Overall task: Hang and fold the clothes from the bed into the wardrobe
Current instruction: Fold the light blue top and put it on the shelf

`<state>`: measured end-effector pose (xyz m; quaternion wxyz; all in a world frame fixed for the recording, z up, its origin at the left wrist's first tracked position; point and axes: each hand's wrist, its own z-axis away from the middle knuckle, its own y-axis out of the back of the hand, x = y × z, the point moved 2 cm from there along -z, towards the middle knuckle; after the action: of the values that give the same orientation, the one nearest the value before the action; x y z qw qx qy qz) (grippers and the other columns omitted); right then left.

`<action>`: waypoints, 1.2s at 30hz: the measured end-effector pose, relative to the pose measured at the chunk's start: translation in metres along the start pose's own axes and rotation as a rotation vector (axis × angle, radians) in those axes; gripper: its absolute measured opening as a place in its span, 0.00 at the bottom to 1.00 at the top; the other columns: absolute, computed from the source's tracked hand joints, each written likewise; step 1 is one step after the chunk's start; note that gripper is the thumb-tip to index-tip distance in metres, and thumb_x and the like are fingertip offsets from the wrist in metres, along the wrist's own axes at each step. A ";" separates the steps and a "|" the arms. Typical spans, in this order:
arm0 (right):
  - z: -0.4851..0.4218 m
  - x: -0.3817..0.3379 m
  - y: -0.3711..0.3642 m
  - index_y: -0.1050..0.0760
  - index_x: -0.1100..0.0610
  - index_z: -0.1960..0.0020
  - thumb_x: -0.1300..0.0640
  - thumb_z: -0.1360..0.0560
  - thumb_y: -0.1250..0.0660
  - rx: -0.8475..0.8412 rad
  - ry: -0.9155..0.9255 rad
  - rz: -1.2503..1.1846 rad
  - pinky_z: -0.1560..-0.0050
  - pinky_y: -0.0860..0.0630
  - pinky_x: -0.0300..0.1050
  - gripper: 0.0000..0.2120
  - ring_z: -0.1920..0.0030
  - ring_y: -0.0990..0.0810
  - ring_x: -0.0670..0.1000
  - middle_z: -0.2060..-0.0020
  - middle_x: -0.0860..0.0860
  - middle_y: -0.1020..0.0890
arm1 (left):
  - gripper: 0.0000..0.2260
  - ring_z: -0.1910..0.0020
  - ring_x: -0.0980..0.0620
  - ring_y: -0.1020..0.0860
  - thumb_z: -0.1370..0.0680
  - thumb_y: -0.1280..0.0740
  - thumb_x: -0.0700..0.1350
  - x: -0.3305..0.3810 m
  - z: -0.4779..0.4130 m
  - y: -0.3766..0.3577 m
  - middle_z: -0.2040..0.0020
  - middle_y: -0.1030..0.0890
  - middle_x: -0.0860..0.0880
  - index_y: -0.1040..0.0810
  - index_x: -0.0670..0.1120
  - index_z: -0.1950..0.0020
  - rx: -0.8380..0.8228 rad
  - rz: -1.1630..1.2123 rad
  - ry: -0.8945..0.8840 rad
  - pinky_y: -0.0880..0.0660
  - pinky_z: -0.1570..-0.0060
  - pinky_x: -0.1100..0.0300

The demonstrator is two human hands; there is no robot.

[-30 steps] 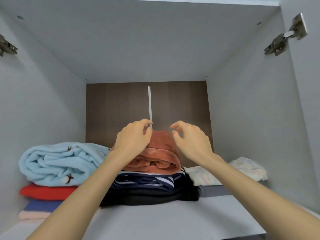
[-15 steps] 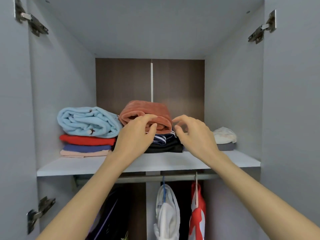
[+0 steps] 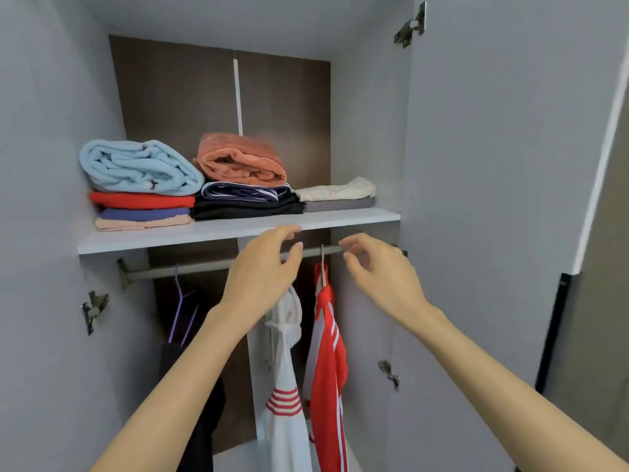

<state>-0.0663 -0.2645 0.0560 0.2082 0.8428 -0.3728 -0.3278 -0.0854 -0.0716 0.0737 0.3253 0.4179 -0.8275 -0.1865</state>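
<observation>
An orange-brown fleece garment (image 3: 241, 160) lies folded on top of the middle pile on the wardrobe shelf (image 3: 218, 233), over striped and black folded clothes (image 3: 248, 199). My left hand (image 3: 263, 267) and my right hand (image 3: 377, 270) hover in front of the shelf edge and the hanging rail (image 3: 190, 267), fingers loosely curled, holding nothing. Both hands are below and clear of the piles. A white garment (image 3: 286, 369) and a red striped jacket (image 3: 328, 362) hang from the rail under my hands.
A light blue blanket (image 3: 136, 166) tops a left pile of red, blue and pink folded items. A cream folded piece (image 3: 337, 190) lies at the shelf's right. A purple hanger (image 3: 182, 301) with dark clothing hangs left. The open wardrobe door (image 3: 493, 199) stands to the right.
Both hands have let go of the orange-brown garment and drawn back out of the shelf, downward to the rail. The view has pulled away and now shows the hanging section.
</observation>
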 end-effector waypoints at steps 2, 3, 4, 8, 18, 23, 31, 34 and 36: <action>0.037 0.002 0.018 0.26 0.43 0.40 0.51 0.21 0.40 -0.011 -0.067 0.032 0.59 0.32 0.41 0.11 0.52 0.24 0.43 0.51 0.38 0.20 | 0.16 0.38 0.56 0.26 0.19 0.39 0.50 0.015 0.028 -0.007 0.37 0.23 0.55 0.28 0.55 0.32 -0.058 0.060 -0.015 0.30 0.43 0.61; 0.055 0.004 0.026 0.26 0.43 0.40 0.51 0.21 0.40 -0.013 -0.097 0.046 0.58 0.32 0.41 0.11 0.52 0.23 0.44 0.51 0.39 0.20 | 0.15 0.38 0.56 0.26 0.19 0.39 0.50 0.022 0.042 -0.011 0.37 0.23 0.56 0.28 0.55 0.32 -0.083 0.088 -0.012 0.30 0.42 0.60; 0.072 0.006 0.034 0.25 0.43 0.41 0.51 0.21 0.40 -0.015 -0.130 0.056 0.57 0.31 0.42 0.11 0.52 0.23 0.44 0.51 0.38 0.20 | 0.15 0.38 0.56 0.26 0.19 0.39 0.51 0.028 0.054 -0.016 0.37 0.23 0.56 0.28 0.55 0.32 -0.102 0.113 -0.007 0.30 0.42 0.61; 0.151 0.018 0.073 0.25 0.42 0.42 0.50 0.21 0.39 -0.014 -0.278 0.093 0.57 0.27 0.43 0.10 0.56 0.22 0.43 0.52 0.37 0.21 | 0.15 0.37 0.55 0.26 0.19 0.39 0.50 0.067 0.111 -0.042 0.36 0.23 0.55 0.28 0.54 0.32 -0.239 0.209 -0.018 0.29 0.39 0.58; 0.350 0.075 0.178 0.24 0.46 0.40 0.52 0.21 0.39 0.024 -0.652 0.218 0.52 0.24 0.45 0.11 0.54 0.21 0.45 0.50 0.41 0.18 | 0.14 0.39 0.52 0.25 0.20 0.39 0.49 0.186 0.240 -0.129 0.37 0.23 0.54 0.26 0.53 0.34 -0.644 0.341 -0.170 0.29 0.41 0.57; 0.459 0.103 0.235 0.24 0.45 0.42 0.53 0.21 0.39 0.083 -0.876 0.290 0.59 0.26 0.44 0.10 0.59 0.21 0.42 0.53 0.40 0.20 | 0.15 0.40 0.54 0.25 0.19 0.40 0.50 0.265 0.305 -0.179 0.37 0.24 0.57 0.28 0.53 0.32 -0.849 0.417 -0.268 0.26 0.43 0.51; 0.635 0.142 0.322 0.24 0.49 0.40 0.54 0.22 0.38 0.155 -1.207 0.383 0.56 0.26 0.45 0.11 0.56 0.22 0.47 0.52 0.43 0.20 | 0.14 0.41 0.52 0.24 0.19 0.39 0.47 0.401 0.423 -0.255 0.39 0.21 0.54 0.27 0.52 0.34 -1.137 0.502 -0.401 0.27 0.42 0.52; 0.702 0.157 0.348 0.24 0.51 0.40 0.57 0.22 0.38 0.177 -1.317 0.375 0.58 0.28 0.42 0.12 0.60 0.23 0.46 0.52 0.45 0.19 | 0.13 0.45 0.55 0.23 0.20 0.38 0.47 0.450 0.472 -0.280 0.41 0.21 0.56 0.26 0.54 0.36 -1.233 0.503 -0.422 0.26 0.44 0.55; 0.746 0.169 0.365 0.23 0.52 0.40 0.58 0.22 0.38 0.195 -1.405 0.359 0.58 0.30 0.41 0.12 0.60 0.23 0.46 0.52 0.46 0.19 | 0.14 0.46 0.55 0.23 0.21 0.38 0.47 0.484 0.504 -0.299 0.42 0.21 0.56 0.25 0.54 0.36 -1.301 0.501 -0.434 0.26 0.44 0.54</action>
<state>-0.6887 -0.7050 -0.3149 -0.1056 0.3744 -0.5783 -0.7171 -0.4771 -0.6206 -0.2772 0.3694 -0.1081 -0.6660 -0.6390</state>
